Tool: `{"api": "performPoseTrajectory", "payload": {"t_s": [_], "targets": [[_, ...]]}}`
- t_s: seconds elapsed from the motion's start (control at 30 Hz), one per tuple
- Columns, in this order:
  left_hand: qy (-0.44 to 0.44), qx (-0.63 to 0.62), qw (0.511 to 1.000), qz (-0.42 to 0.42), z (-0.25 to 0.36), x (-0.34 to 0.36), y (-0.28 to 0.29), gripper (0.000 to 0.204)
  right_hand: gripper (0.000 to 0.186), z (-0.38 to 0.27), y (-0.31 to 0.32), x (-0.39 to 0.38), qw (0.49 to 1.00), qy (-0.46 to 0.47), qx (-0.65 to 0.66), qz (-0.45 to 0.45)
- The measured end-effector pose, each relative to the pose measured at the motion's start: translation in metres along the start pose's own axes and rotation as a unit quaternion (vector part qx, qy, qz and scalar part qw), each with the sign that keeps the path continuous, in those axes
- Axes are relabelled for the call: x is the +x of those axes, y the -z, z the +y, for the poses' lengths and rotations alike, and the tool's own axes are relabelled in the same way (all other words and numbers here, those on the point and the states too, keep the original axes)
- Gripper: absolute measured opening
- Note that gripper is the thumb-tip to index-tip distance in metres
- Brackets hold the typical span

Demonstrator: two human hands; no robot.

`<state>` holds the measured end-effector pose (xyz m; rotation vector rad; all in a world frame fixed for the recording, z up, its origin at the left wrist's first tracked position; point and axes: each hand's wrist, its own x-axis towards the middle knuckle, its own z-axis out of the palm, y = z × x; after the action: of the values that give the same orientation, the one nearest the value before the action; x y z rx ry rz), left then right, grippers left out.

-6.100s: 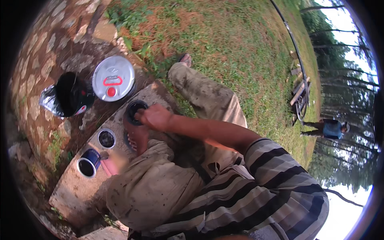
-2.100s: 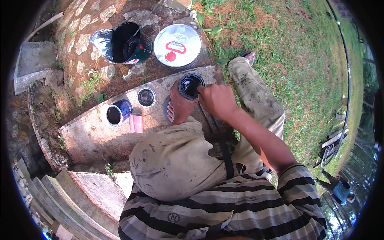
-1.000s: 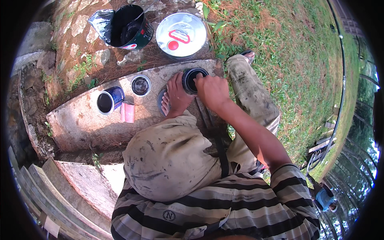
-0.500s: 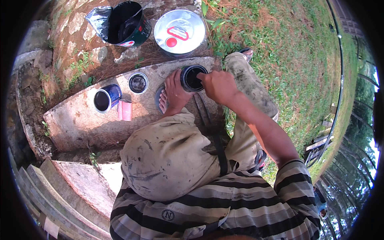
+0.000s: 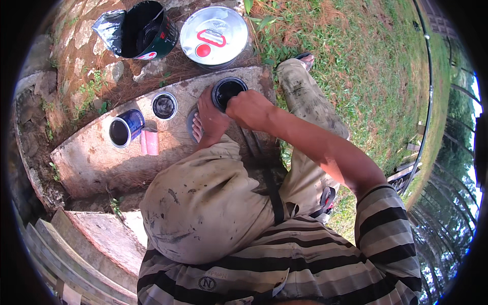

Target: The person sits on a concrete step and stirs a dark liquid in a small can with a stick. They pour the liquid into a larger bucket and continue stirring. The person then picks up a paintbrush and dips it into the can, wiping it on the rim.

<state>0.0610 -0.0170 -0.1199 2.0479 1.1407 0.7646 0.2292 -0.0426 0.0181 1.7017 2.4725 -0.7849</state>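
A round can (image 5: 229,90) with a dark rim and dark paint inside stands on a stone slab. My left hand (image 5: 210,116) is closed against its left side, fingers along the wall. My right hand (image 5: 250,110) is a fist at the can's near right rim, its knuckles over the opening; whatever it grips is hidden. Left of the can lie a round lid (image 5: 164,105) smeared with dark paint and a blue can (image 5: 127,127) tipped on its side, dark inside. A pink block-like piece (image 5: 149,142) touches the blue can's right end.
Beyond the slab (image 5: 91,170) stand a large dark paint-smeared bucket (image 5: 165,38) with its foil cover peeled back and a silver-lidded pail (image 5: 229,25) with a red handle. Grass (image 5: 351,76) spreads right. A strap (image 5: 272,193) hangs between my legs.
My right fist has shifted left and nearer along the can's rim, and its finger no longer shows dipping at the right side. My left hand stays on the can. The whole view has shifted slightly.
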Motion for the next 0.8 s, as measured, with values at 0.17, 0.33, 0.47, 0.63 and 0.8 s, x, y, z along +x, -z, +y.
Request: {"api": "performPoseTrajectory", "payload": {"t_s": [0.17, 0.33, 0.47, 0.63, 0.8], "targets": [[0.079, -0.046, 0.995, -0.034, 0.001, -0.001, 0.005, 0.091, 0.015, 0.001, 0.008, 0.024, 0.998, 0.025, 0.017, -0.06], [0.099, -0.057, 0.992, -0.047, -0.011, 0.002, 0.002, 0.095, 0.021, -0.014, 0.014, 0.029, 0.992, -0.069, 0.042, -0.096], [0.046, -0.015, 0.998, -0.041, -0.01, 0.001, -0.004, 0.099, 0.023, -0.022, 0.015, 0.007, 0.963, -0.24, 0.125, -0.008], [0.016, 0.01, 1.0, -0.008, 0.0, 0.002, 0.005, 0.108, 0.025, -0.005, 0.021, 0.008, 0.931, -0.343, 0.125, 0.023], [0.016, 0.017, 1.0, -0.01, 0.006, 0.003, 0.004, 0.11, 0.028, -0.004, 0.039, 0.025, 0.944, -0.326, 0.031, -0.051]]}}
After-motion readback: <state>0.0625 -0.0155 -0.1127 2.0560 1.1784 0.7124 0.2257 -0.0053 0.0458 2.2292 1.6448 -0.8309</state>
